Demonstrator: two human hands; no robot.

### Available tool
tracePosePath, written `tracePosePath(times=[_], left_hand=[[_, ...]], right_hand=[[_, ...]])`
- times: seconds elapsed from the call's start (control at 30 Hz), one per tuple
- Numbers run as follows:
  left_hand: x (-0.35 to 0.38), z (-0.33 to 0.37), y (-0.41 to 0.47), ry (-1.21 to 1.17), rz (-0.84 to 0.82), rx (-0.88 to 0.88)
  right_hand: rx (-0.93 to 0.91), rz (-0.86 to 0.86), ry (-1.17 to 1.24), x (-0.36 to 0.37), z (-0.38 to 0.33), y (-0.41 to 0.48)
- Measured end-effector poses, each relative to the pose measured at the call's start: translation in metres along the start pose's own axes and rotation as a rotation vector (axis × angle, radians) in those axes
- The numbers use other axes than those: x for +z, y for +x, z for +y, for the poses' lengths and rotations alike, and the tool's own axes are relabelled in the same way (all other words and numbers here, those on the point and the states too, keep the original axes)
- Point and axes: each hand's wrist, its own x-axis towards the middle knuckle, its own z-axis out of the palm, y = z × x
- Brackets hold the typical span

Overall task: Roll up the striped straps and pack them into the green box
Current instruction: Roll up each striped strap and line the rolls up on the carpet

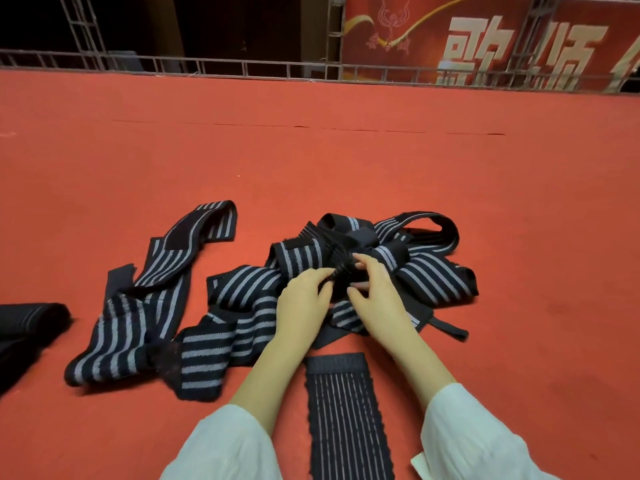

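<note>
A thin-striped black elastic strap (346,410) lies flat on the red carpet (311,150), cut off below. Beyond it, the left hand (304,299) and right hand (377,296) pinch a ribbed black strap end (341,271), half hidden, atop the tangled heap of black, grey-striped straps (433,275).

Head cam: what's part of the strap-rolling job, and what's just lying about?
Job: strap pile, pinched by left hand and right hand; loose striped strap beside it; thin-striped strap nearest. Green box not in view.
Lying about: dark cloth, red banner, metal railing.
</note>
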Motion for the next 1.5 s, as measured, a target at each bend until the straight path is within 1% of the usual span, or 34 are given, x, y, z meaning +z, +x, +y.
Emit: tracePosePath(times=[0.07, 0.13, 0.2, 0.3, 0.4, 0.43, 0.47, 0.53, 0.57, 0.6, 0.67, 0.7, 0.77, 0.87, 0.93, 1.03, 1.17, 1.2, 1.27, 1.3, 1.37, 1.4, 1.43, 1.5], left_hand=[[-0.003, -0.006, -0.001, -0.121, 0.073, 0.056], [-0.006, -0.006, 0.000, -0.182, 0.122, 0.095], [-0.007, -0.006, 0.001, -0.233, 0.107, 0.094], [-0.015, -0.002, 0.005, -0.377, 0.100, 0.044], [-0.033, 0.007, 0.009, -0.483, 0.175, 0.033], [-0.039, 0.009, 0.010, -0.509, 0.172, 0.028], [-0.043, 0.010, 0.010, -0.530, 0.146, 0.011], [-0.046, 0.010, 0.009, -0.559, 0.083, -0.063], [-0.046, 0.009, 0.008, -0.551, 0.082, -0.099], [-0.046, 0.007, 0.008, -0.534, 0.100, -0.131], [-0.046, 0.006, 0.008, -0.499, 0.150, -0.185], [-0.046, 0.005, 0.008, -0.473, 0.166, -0.205], [-0.045, 0.004, 0.007, -0.399, 0.185, -0.203], [-0.039, 0.005, 0.006, -0.194, 0.230, -0.069], [-0.036, 0.012, 0.004, -0.099, 0.252, 0.013], [-0.034, 0.018, 0.000, -0.137, 0.217, 0.049], [-0.037, 0.017, 0.002, -0.353, 0.169, 0.040], [-0.038, 0.016, 0.003, -0.381, 0.137, 0.034], [-0.037, 0.012, 0.003, -0.395, 0.017, 0.021], [-0.036, 0.009, 0.002, -0.369, -0.050, 0.037], [-0.033, 0.004, 0.001, -0.208, -0.129, 0.121], [-0.030, 0.001, 0.002, -0.122, -0.139, 0.164], [-0.028, 0.000, 0.002, -0.063, -0.114, 0.190], [-0.029, -0.001, 0.004, -0.037, -0.003, 0.211]], right_hand=[[-0.032, -0.052, -0.041, 0.004, 0.003, 0.003], [-0.043, -0.055, -0.059, 0.006, 0.005, 0.009], [-0.035, -0.053, -0.037, 0.006, 0.005, 0.016], [0.014, -0.089, -0.003, 0.003, 0.007, 0.020], [0.049, -0.136, -0.160, 0.005, 0.013, 0.020], [0.043, -0.144, -0.194, 0.007, 0.012, 0.018], [0.046, -0.155, -0.170, 0.009, 0.012, 0.018], [0.078, -0.147, 0.065, 0.010, 0.011, 0.016], [0.060, -0.117, 0.186, 0.008, 0.011, 0.015], [0.019, -0.097, 0.253, 0.006, 0.011, 0.015], [-0.061, -0.098, 0.388, 0.002, 0.010, 0.014], [-0.069, -0.097, 0.484, 0.001, 0.009, 0.014], [-0.088, -0.067, 0.580, -0.002, 0.006, 0.015], [-0.157, 0.005, 0.448, -0.002, 0.003, 0.017], [-0.159, 0.004, 0.405, 0.000, 0.002, 0.015], [-0.156, -0.011, 0.394, 0.005, -0.001, 0.012], [-0.106, 0.080, 0.331, 0.005, 0.000, 0.013], [-0.079, 0.107, 0.336, 0.004, 0.001, 0.014], [-0.027, 0.150, 0.376, 0.004, 0.004, 0.015], [-0.002, 0.167, 0.424, 0.003, 0.006, 0.016], [0.019, 0.187, 0.553, 0.001, 0.008, 0.019], [0.021, 0.181, 0.606, 0.000, 0.008, 0.019], [0.018, 0.167, 0.644, -0.001, 0.006, 0.019], [0.009, 0.125, 0.683, -0.001, 0.003, 0.018]])
